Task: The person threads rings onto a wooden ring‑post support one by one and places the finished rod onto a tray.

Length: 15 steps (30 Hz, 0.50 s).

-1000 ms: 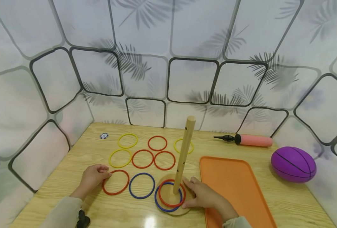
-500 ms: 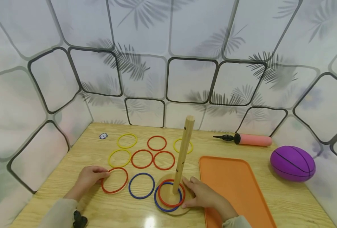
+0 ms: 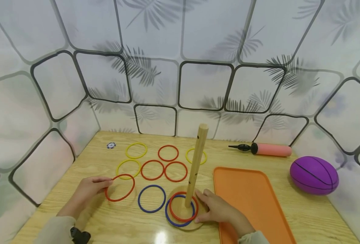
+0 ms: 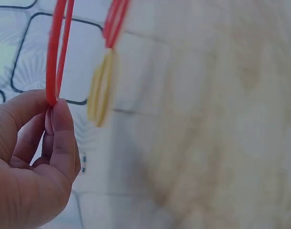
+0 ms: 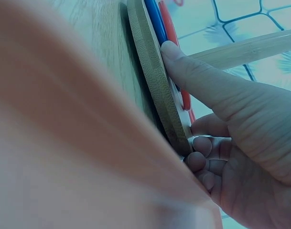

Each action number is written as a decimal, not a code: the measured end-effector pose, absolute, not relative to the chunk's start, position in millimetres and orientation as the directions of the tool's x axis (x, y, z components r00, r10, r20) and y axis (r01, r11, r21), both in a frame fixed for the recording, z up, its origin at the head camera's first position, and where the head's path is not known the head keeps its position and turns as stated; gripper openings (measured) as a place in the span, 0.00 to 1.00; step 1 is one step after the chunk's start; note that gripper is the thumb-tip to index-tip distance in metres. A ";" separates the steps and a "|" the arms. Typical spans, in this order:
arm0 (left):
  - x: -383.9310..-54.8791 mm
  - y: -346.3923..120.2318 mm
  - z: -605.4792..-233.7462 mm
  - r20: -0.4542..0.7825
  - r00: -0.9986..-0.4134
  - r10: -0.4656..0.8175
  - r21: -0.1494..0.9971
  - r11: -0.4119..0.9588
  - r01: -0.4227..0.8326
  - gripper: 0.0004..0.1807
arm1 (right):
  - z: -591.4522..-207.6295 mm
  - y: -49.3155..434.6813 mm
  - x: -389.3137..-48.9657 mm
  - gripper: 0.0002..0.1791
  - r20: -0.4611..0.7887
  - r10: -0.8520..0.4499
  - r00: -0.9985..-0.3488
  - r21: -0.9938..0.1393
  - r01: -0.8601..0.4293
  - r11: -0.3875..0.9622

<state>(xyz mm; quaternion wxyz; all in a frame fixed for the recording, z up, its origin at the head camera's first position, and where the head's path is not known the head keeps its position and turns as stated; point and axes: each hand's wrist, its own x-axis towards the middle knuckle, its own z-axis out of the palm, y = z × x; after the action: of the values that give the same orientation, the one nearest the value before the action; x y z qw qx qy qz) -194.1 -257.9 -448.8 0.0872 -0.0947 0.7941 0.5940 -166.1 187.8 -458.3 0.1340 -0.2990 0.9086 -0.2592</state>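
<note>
In the head view my left hand (image 3: pixel 91 189) pinches a red ring (image 3: pixel 119 200) between thumb and fingertips. The ring is raised and tilted above the table's left part; the left wrist view shows it almost edge-on. My right hand (image 3: pixel 217 210) holds the right edge of the round wooden base of a peg stand (image 3: pixel 196 166). The right wrist view has the thumb (image 5: pixel 198 71) over the base's upper face, fingers curled at its rim. Around the upright post, a red ring (image 3: pixel 184 221) lies over a blue ring (image 3: pixel 181 226). Another blue ring (image 3: pixel 151 212) lies left of the stand.
Behind lie yellow rings (image 3: pixel 128 178) and several red rings (image 3: pixel 152 179). An orange tray (image 3: pixel 244 193) sits beside the stand, under the right forearm. Farther right are a pink hand pump (image 3: pixel 272 150) and a purple ball (image 3: pixel 314 175). A chip (image 3: pixel 111 145) lies back left; patterned walls enclose the table.
My left hand has lifted the red ring off the table and drawn it slightly left and upward in the head view. The right hand and stand have stayed put.
</note>
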 end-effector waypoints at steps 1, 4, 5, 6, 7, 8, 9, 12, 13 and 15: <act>-193.9 -257.9 -445.0 -0.255 -0.966 -0.037 0.931 0.260 -0.256 0.19 | -458.4 187.9 -166.1 0.54 -0.088 -0.612 -0.786 -0.552 -0.473 0.686; -193.1 -255.2 -433.9 -0.252 -0.967 -0.037 0.931 0.265 -0.253 0.20 | -459.0 188.0 -166.4 0.54 -0.086 -0.611 -0.787 -0.550 -0.473 0.688; -192.9 -254.5 -430.4 -0.246 -0.969 -0.028 0.932 0.268 -0.244 0.20 | -459.2 188.0 -166.6 0.54 -0.086 -0.611 -0.787 -0.548 -0.474 0.689; -192.9 -253.3 -427.0 -0.241 -0.970 -0.025 0.932 0.274 -0.239 0.20 | -459.3 188.1 -166.9 0.54 -0.088 -0.611 -0.787 -0.548 -0.474 0.690; -192.5 -251.7 -423.8 -0.238 -0.971 -0.021 0.932 0.276 -0.234 0.20 | -459.5 188.1 -167.1 0.54 -0.089 -0.611 -0.787 -0.547 -0.474 0.690; -192.3 -249.9 -420.5 -0.234 -0.972 -0.016 0.933 0.276 -0.229 0.20 | -459.5 188.2 -167.3 0.54 -0.090 -0.611 -0.787 -0.545 -0.475 0.691; -192.8 -248.3 -417.3 -0.236 -0.972 -0.013 0.933 0.276 -0.230 0.20 | -459.6 188.2 -167.4 0.54 -0.091 -0.611 -0.787 -0.545 -0.474 0.692; -193.3 -243.1 -406.9 -0.223 -0.975 0.003 0.935 0.283 -0.213 0.19 | -459.6 188.3 -167.5 0.54 -0.095 -0.613 -0.785 -0.548 -0.473 0.690; -193.8 -241.5 -403.0 -0.218 -0.976 0.007 0.937 0.282 -0.207 0.20 | -459.6 188.3 -167.4 0.54 -0.095 -0.615 -0.783 -0.547 -0.475 0.689; -195.7 -238.8 -394.0 -0.214 -0.977 0.010 0.939 0.279 -0.203 0.19 | -459.5 188.2 -167.3 0.54 -0.100 -0.618 -0.780 -0.551 -0.473 0.687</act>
<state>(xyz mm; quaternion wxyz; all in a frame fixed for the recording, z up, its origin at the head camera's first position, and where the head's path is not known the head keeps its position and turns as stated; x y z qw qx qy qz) -195.7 -238.8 -394.0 0.0892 -0.0606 0.7946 0.5975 -167.3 188.2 -459.5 0.1403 -0.3004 0.9077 -0.2573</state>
